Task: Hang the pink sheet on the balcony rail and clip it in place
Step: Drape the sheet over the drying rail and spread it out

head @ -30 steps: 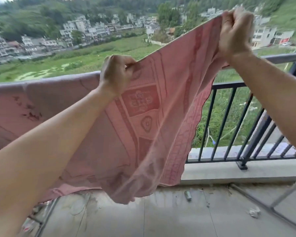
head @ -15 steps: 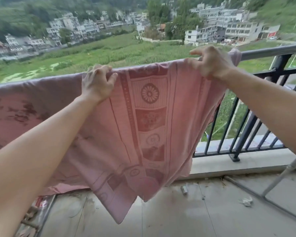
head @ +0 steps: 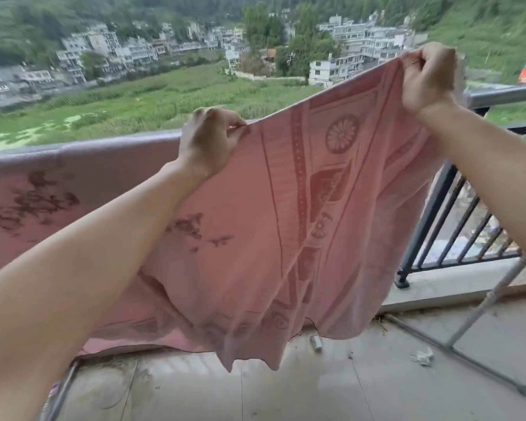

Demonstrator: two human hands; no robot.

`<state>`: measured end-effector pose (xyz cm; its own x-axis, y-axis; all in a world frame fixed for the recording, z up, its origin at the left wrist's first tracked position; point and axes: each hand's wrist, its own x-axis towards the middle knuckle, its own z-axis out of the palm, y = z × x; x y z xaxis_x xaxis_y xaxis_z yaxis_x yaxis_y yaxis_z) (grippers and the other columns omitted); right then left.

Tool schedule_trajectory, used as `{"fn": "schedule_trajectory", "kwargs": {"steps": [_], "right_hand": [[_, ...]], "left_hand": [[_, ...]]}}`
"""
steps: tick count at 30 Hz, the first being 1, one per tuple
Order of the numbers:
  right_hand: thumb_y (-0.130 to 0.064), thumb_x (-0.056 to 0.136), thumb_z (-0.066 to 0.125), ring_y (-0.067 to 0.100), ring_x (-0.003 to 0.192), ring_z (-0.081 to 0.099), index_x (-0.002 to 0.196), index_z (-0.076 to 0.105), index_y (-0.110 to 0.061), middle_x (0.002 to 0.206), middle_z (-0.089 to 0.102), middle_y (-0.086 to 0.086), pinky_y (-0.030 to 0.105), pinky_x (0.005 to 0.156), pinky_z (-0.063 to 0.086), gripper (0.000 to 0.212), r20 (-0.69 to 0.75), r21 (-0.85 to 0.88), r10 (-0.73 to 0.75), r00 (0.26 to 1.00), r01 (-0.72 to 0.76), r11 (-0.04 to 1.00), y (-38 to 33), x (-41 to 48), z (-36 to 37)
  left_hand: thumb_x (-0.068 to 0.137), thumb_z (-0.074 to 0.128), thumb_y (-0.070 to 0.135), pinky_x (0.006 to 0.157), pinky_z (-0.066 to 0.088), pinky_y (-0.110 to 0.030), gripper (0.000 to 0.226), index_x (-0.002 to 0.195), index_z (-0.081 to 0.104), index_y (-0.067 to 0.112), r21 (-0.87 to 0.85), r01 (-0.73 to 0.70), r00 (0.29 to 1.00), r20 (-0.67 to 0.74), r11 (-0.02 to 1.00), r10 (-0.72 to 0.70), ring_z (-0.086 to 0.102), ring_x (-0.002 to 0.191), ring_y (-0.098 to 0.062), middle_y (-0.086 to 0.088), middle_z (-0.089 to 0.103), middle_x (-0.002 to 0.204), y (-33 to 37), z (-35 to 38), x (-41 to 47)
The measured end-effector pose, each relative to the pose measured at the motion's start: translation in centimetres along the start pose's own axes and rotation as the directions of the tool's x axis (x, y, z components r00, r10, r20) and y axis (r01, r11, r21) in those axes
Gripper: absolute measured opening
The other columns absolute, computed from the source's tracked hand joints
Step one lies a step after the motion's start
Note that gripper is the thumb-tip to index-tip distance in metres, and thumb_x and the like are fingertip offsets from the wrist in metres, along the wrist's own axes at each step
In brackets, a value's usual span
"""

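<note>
Left grip [head: 208, 141] pinches the pink sheet [head: 286, 223] at rail [head: 504, 95] level mid-frame, right grip [head: 425, 77] pinches its edge higher, upper right, above the rail.

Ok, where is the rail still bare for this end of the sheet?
Bare rail runs only right of the right hand to the frame edge. Left of the left hand, the pink sheet already covers the rail. Between the hands, the lifted sheet hides it.

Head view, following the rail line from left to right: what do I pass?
Draped stretch of the pink patterned cloth sheet → left hand, pinching its edge → right hand, gripping the raised corner → bare grey metal balcony rail.
</note>
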<state>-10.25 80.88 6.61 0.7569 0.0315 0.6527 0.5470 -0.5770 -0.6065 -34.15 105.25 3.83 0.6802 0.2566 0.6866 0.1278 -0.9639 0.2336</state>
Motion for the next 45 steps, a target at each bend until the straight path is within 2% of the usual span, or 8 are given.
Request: {"fn": "schedule_trajectory", "kwargs": {"steps": [6, 13, 23, 27, 32, 39, 41, 45], "right_hand": [[-0.045, 0.092, 0.043, 0.040, 0.110, 0.059, 0.108, 0.065, -0.005, 0.113, 0.066, 0.022, 0.041, 0.087, 0.046, 0.048, -0.080, -0.137, 0.165, 0.983, -0.175, 0.975, 5.5, 0.2, -2.8], [-0.049, 0.087, 0.054, 0.032, 0.118, 0.056, 0.124, 0.062, -0.024, 0.123, 0.066, 0.008, 0.044, 0.098, 0.046, 0.046, 0.308, -0.161, -0.102, 0.946, 0.157, 0.974, 1.6, -2.7, -0.1], [-0.036, 0.094, 0.056, 0.031, 0.096, 0.065, 0.101, 0.074, -0.018, 0.101, 0.074, 0.007, 0.036, 0.086, 0.042, 0.026, 0.106, -0.232, -0.257, 0.961, 0.275, 0.933, 5.0, -0.8, -2.8], [-0.040, 0.097, 0.047, 0.033, 0.098, 0.061, 0.099, 0.068, -0.015, 0.097, 0.071, 0.011, 0.036, 0.080, 0.040, 0.033, -0.093, -0.148, -0.155, 0.983, 0.140, 0.979, 9.0, -3.7, -3.5], [-0.046, 0.085, 0.063, 0.022, 0.086, 0.067, 0.094, 0.074, -0.019, 0.087, 0.073, 0.002, 0.036, 0.077, 0.053, 0.030, 0.211, 0.006, 0.054, 0.976, -0.056, 0.998, 14.5, -4.1, -3.6], [-0.044, 0.086, 0.059, 0.029, 0.092, 0.066, 0.089, 0.071, -0.015, 0.090, 0.071, 0.008, 0.036, 0.082, 0.050, 0.031, 0.006, 0.081, 0.430, 0.903, -0.429, 0.899, 20.6, 2.7, -6.5], [-0.048, 0.084, 0.062, 0.027, 0.077, 0.060, 0.071, 0.062, -0.017, 0.074, 0.061, 0.004, 0.037, 0.076, 0.054, 0.034, 0.054, 0.184, 0.517, 0.854, -0.517, 0.836, 21.2, 4.7, -6.2], [-0.045, 0.085, 0.071, 0.018, 0.069, 0.064, 0.084, 0.068, -0.014, 0.081, 0.067, 0.004, 0.033, 0.063, 0.057, 0.031, 0.284, 0.341, 0.497, 0.820, -0.571, 0.747, 19.8, 6.7, -4.9]], "left_hand": [[0.088, 0.066, 0.022, 0.073, 0.052, -0.037, 0.013, 0.088, 0.072, 0.010, -0.081, -0.159, 0.984, 0.063, 0.984, 0.164, 0.065, 0.083, -0.024, -0.005, 0.072, 0.093, 6.0, 3.6, 0.1], [0.090, 0.061, 0.042, 0.096, 0.039, -0.045, 0.037, 0.117, 0.065, 0.016, 0.170, 0.100, 0.994, 0.030, 0.980, -0.106, 0.054, 0.113, -0.032, -0.011, 0.061, 0.121, -1.5, 0.6, 0.7], [0.094, 0.059, 0.025, 0.082, 0.050, -0.036, 0.023, 0.107, 0.074, 0.014, -0.011, -0.016, 0.998, -0.063, 1.000, 0.015, 0.066, 0.099, -0.028, -0.005, 0.072, 0.112, 4.0, 4.9, 2.0], [0.093, 0.062, 0.025, 0.074, 0.050, -0.036, 0.021, 0.094, 0.075, 0.009, -0.035, -0.201, 0.979, 0.008, 0.979, 0.202, 0.065, 0.087, -0.026, -0.005, 0.071, 0.099, 6.2, 6.0, 0.6], [0.091, 0.060, 0.034, 0.091, 0.039, -0.041, 0.026, 0.093, 0.073, 0.012, 0.044, -0.203, 0.979, 0.021, 0.978, 0.202, 0.056, 0.102, -0.026, -0.003, 0.066, 0.107, 8.5, 8.1, 0.9], [0.094, 0.054, 0.032, 0.094, 0.039, -0.044, 0.029, 0.112, 0.067, 0.013, 0.009, -0.226, 0.972, 0.070, 0.974, 0.225, 0.053, 0.108, -0.030, -0.010, 0.060, 0.114, 13.0, 11.6, 6.1], [0.095, 0.051, 0.036, 0.094, 0.038, -0.043, 0.034, 0.117, 0.065, 0.014, -0.011, -0.232, 0.968, 0.100, 0.973, 0.232, 0.053, 0.110, -0.032, -0.011, 0.060, 0.117, 14.7, 13.1, 7.6], [0.095, 0.048, 0.039, 0.077, 0.041, -0.038, 0.036, 0.118, 0.062, 0.015, -0.039, -0.270, 0.943, 0.189, 0.962, 0.273, 0.060, 0.100, -0.033, -0.009, 0.062, 0.115, 17.7, 15.9, 10.6]]}}
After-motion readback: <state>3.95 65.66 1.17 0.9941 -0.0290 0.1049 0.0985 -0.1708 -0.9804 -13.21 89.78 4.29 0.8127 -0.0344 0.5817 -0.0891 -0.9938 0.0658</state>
